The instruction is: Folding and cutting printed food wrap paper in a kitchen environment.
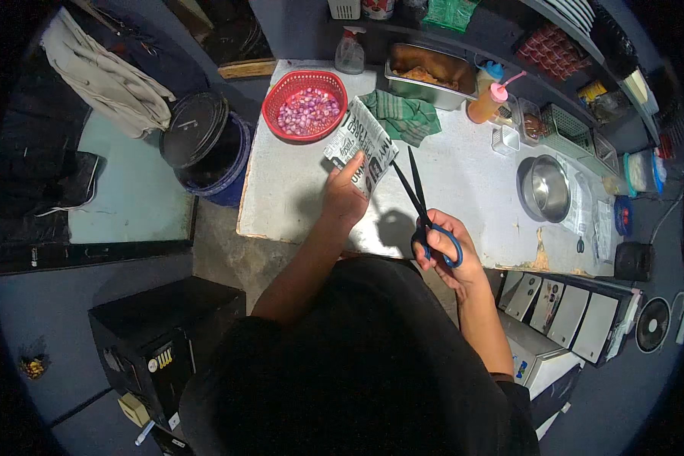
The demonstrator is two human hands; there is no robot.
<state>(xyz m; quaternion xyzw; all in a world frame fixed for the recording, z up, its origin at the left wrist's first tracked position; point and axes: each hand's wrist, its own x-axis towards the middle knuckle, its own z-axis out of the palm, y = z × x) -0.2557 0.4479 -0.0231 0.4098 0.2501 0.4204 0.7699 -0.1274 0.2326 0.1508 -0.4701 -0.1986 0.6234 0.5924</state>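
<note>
My left hand (346,195) grips a piece of printed paper (368,149), white with black lettering, thumb on top. In my right hand (459,253) is a pair of scissors (419,206) with dark blades and blue handles. The blades are spread and point away from me; one tip reaches the paper's right edge, and I cannot tell whether it touches. Behind the paper lies a green checked cloth (416,121). A red plastic colander (305,137) holding peeled shallots (309,113) stands on the white table (288,191), beyond my left hand.
A steel pan (433,97) with food and a spray bottle (350,54) line the table's back. Rightward are a pink-capped squeeze bottle (484,105), a steel bowl (549,188) and plastic baskets (567,131). A blue bin (228,185) with a black lid (195,130) stands left of the table.
</note>
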